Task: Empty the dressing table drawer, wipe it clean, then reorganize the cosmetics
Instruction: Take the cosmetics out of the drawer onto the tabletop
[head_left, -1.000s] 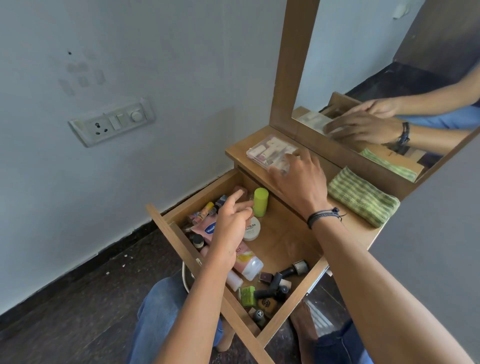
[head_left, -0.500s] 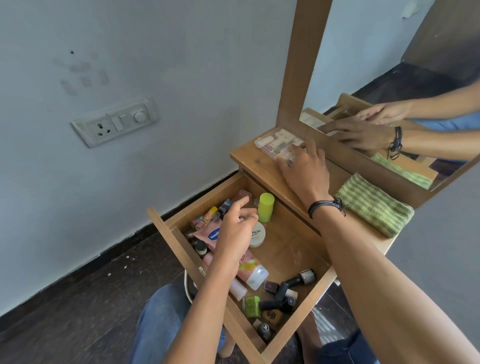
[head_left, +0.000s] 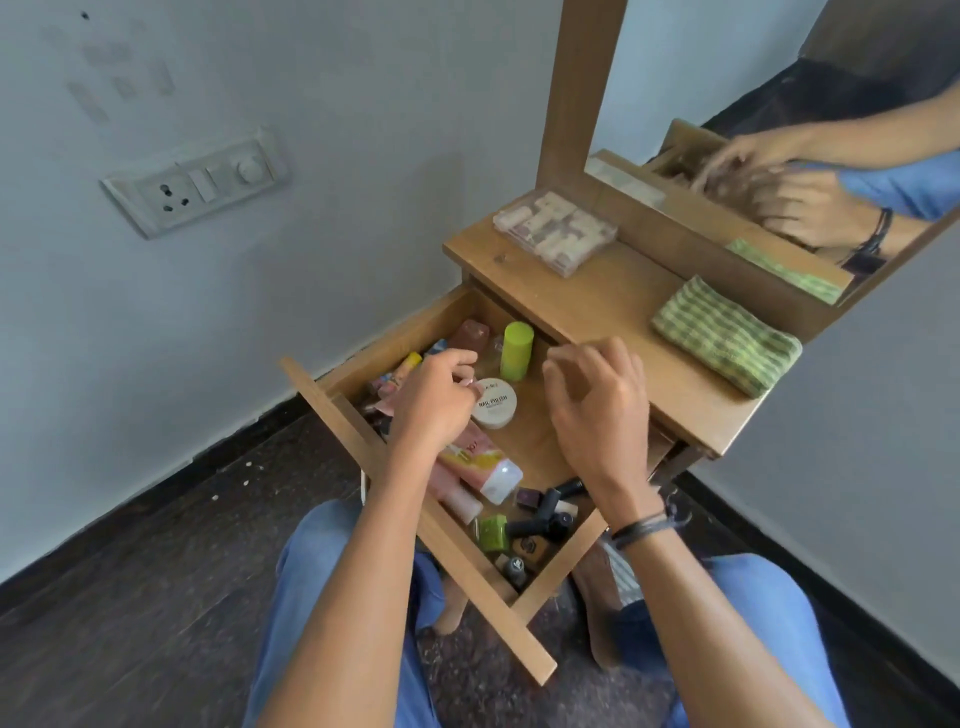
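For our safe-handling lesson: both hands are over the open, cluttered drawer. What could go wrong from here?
1. The upright lime-green bottle stands between the left hand and right hand; either might knock it over.
2. The drawer is pulled far out over the knees; leaning on it could tip it.
3. Loose nail polish bottles could roll or clash.

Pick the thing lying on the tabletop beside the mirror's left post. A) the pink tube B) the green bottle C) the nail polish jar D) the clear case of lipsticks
D: the clear case lies on the tabletop by the mirror post; the other three are in the drawer.
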